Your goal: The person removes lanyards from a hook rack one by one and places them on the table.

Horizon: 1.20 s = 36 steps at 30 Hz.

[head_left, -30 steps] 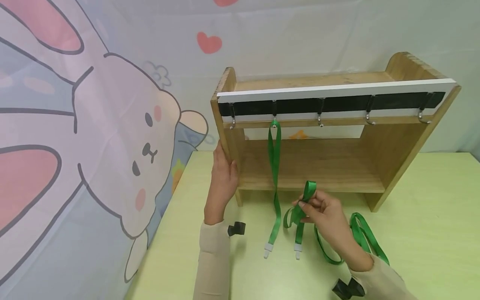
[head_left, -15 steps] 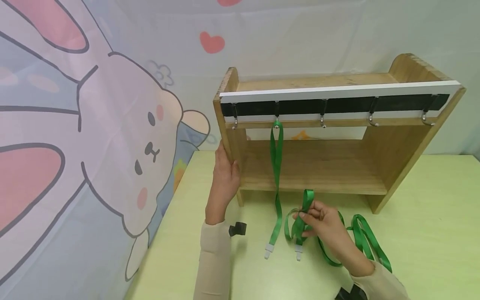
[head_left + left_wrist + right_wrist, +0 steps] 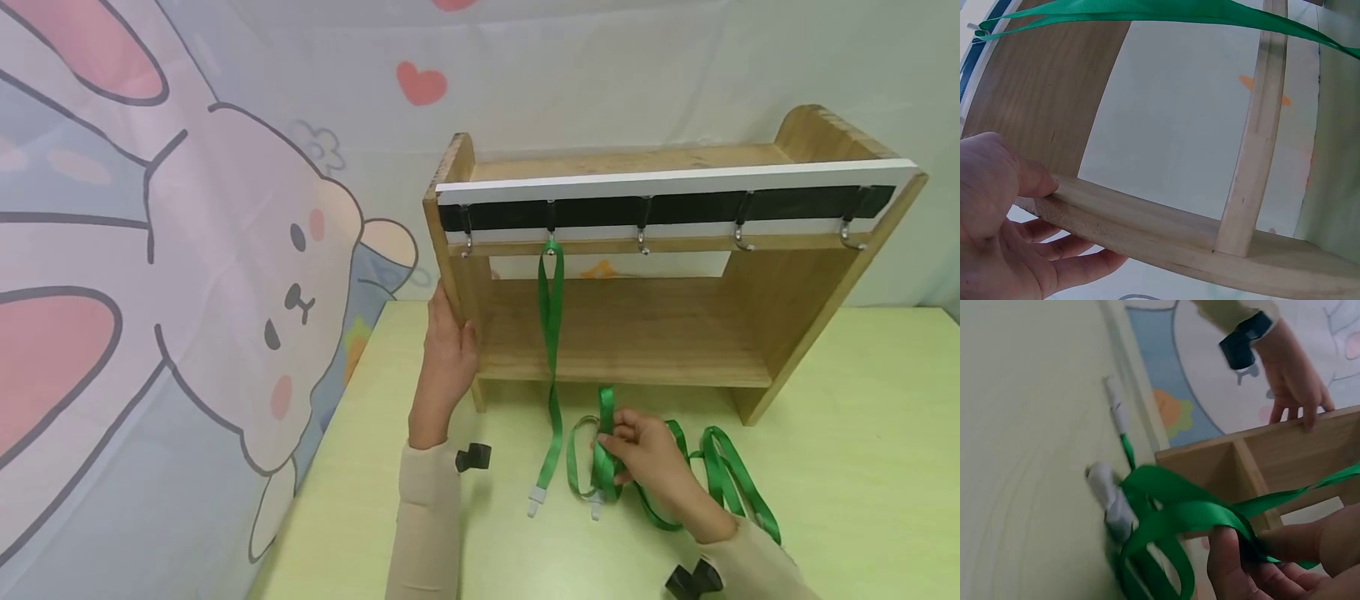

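No writing shows anywhere. The right hand (image 3: pixel 645 454) pinches a bunched green lanyard (image 3: pixel 600 467) on the table (image 3: pixel 862 467) — loop toward 12 o'clock, clip toward 6. The left hand (image 3: pixel 448 354) grips the wooden rack (image 3: pixel 795 300) — its left side panel.

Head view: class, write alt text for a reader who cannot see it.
A right hand pinches a loose green lanyard on a pale green table, while the left hand grips the side of a wooden hook rack. Another green lanyard hangs from its second hook.
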### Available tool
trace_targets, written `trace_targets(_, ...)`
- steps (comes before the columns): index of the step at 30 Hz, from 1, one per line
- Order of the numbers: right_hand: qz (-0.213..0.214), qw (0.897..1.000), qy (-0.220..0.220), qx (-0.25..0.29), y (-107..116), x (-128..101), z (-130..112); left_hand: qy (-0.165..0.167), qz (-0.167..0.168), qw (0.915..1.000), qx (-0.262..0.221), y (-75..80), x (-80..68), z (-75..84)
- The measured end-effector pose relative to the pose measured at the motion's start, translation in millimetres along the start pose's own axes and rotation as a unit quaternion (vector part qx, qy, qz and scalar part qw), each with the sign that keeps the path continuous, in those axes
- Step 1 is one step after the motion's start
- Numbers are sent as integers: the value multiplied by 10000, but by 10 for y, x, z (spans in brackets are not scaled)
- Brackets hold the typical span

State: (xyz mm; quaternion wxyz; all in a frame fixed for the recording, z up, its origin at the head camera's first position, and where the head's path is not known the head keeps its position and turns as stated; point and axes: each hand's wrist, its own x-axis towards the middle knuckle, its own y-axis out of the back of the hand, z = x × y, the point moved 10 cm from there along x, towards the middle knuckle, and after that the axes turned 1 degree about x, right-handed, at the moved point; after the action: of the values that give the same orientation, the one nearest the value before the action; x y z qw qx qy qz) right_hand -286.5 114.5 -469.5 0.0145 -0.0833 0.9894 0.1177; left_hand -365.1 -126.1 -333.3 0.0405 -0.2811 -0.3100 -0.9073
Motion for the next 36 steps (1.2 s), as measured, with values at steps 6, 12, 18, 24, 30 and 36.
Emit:
trace_targets(6, 373, 9813, 574, -1797, 42, 32, -70, -27, 8, 10000, -8, 10, 9, 10)
trace_targets(12, 486, 9629, 838, -2517, 48, 47, -92, -48, -1, 10000, -13, 9, 19, 23)
trace_targets(18, 396, 9620, 699, -2611, 24, 72, -29, -52, -3, 10000, -15, 12, 13, 32)
trace_targets(24, 350, 9617, 613, -2649, 12, 70, 3, -143, 21, 9999, 43, 16, 4, 36)
trace_targets(30, 309, 9598, 563, -2732, 33, 64, 3, -92, 11, 10000, 36, 13, 4, 7)
trace_targets(36, 375, 9537, 648, -2912, 122, 56, -67, -145, 41, 9999, 30, 19, 1, 25)
